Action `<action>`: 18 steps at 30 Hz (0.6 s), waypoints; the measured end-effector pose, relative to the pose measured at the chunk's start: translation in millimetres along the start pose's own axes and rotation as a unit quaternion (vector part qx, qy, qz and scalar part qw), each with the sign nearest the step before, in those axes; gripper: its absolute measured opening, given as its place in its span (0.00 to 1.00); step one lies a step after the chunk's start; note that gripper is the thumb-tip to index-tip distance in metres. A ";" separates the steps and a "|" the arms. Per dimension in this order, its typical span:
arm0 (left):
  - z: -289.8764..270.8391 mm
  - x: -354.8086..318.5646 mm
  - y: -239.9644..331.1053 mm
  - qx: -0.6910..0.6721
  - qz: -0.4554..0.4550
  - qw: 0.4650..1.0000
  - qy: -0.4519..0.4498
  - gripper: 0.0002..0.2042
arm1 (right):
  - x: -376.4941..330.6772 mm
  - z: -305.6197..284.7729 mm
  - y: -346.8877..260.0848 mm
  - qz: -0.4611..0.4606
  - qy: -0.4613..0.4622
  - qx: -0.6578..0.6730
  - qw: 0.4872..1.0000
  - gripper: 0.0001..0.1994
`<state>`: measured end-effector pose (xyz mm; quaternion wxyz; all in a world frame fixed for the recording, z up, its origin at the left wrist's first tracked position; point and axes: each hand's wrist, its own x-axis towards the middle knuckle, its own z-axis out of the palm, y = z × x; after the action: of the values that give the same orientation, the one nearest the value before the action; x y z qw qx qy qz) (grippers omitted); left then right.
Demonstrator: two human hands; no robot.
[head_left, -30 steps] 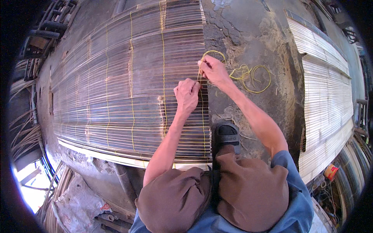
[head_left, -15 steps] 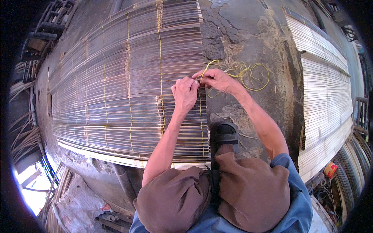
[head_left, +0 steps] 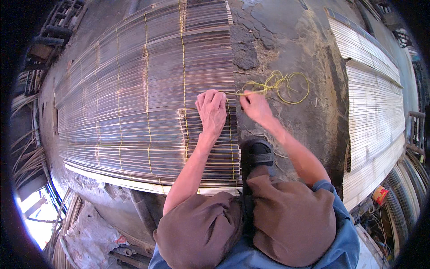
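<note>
A large mat of thin wooden or bamboo slats (head_left: 130,89), bound by rows of yellow string, lies on the ground to my left. Over its right part my left hand (head_left: 211,111) is closed, fingers curled down and pinching a slat; the fingertips are partly hidden. Just past the mat's right edge is my right hand (head_left: 257,108), closed in a fist on yellow string (head_left: 293,101). A short taut length of it runs from this hand toward the left one. The rest lies in loose loops on the ground beyond my right hand.
A second, paler slatted mat (head_left: 376,107) lies at the right. My sandalled foot (head_left: 260,154) stands beside the near mat's edge. A red tin (head_left: 380,195) and rolled slats (head_left: 405,193) are at lower right, a white sack (head_left: 92,237) at lower left.
My right hand has moved right, away from the left hand, and drawn the string taut. The upright loop of string above the fingers is gone. My left hand stays nearly in place.
</note>
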<state>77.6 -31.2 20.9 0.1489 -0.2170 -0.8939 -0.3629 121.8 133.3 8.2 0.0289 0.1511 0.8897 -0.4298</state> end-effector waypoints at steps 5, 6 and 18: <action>-3.7 5.0 -1.0 0.009 0.014 0.999 -0.039 0.05 | 18.4 1.6 3.0 -0.016 0.046 0.070 0.996 0.12; -5.2 8.1 -5.1 -0.001 0.004 0.998 -0.063 0.05 | 27.2 -2.8 -6.8 -0.044 0.053 0.065 0.995 0.13; 13.8 21.0 -6.9 -0.079 -0.061 0.985 -0.142 0.10 | 109.0 -58.7 -35.4 -0.099 0.069 0.155 0.980 0.12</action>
<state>54.5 -20.0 16.2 -0.0199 -0.2224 -0.8863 -0.4058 12.1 184.6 52.2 -0.0995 0.0940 0.8229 -0.5515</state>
